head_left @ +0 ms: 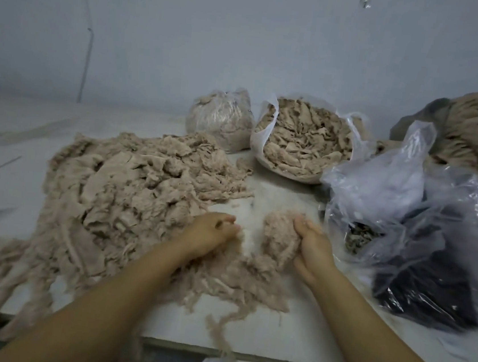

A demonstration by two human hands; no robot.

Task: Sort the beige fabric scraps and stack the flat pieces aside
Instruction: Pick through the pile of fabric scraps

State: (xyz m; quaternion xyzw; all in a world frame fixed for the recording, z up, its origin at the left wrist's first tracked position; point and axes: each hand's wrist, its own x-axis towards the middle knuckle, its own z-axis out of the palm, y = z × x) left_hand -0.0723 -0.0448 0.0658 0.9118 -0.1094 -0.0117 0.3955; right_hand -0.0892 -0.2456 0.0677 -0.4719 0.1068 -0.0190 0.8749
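Right hand (312,247) cups a scrap clump (280,237); left hand (211,231) curled (contents unclear).

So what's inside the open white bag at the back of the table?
The open white bag is packed to the brim with crumpled beige fabric scraps. Only the top layer shows; whatever lies deeper, and the bag's bottom, is covered by it.

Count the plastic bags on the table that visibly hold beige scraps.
2. A closed clear bag stands at the back; an open white bag sits just right of it. The crumpled bags at right show dark contents, so more may be hidden.
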